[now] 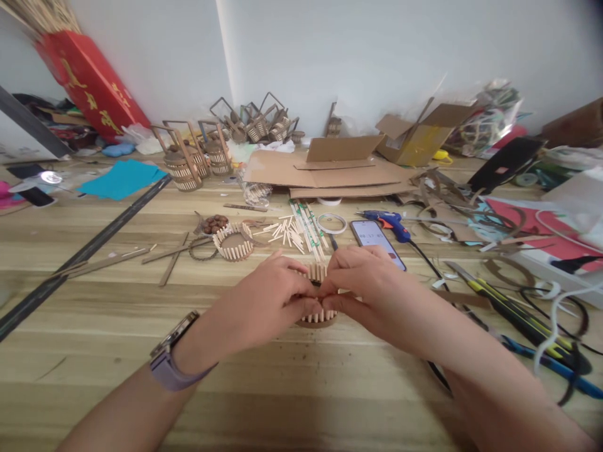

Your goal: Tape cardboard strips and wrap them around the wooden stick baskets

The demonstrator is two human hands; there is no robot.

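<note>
Both my hands meet over a small round basket [319,318] of pale upright sticks on a brown base, which stands on the wooden table. My left hand [282,292] grips its near left side, thumb and fingers pinched together. From the right, my right hand [360,282] pinches the rim close to the left fingertips. Much of the basket is hidden behind the fingers. A similar ring of sticks [234,243] sits to the left, beside a bag of brown nut-like balls [214,224]. Loose pale sticks [288,232] lie beyond my hands.
A phone [374,237], a blue glue gun [391,223] and a roll of tape [332,223] lie beyond my right hand. A yellow-black cutter [513,311] and cables are at right. Finished small baskets with handles [183,169] and flat cardboard [325,172] stand at the back.
</note>
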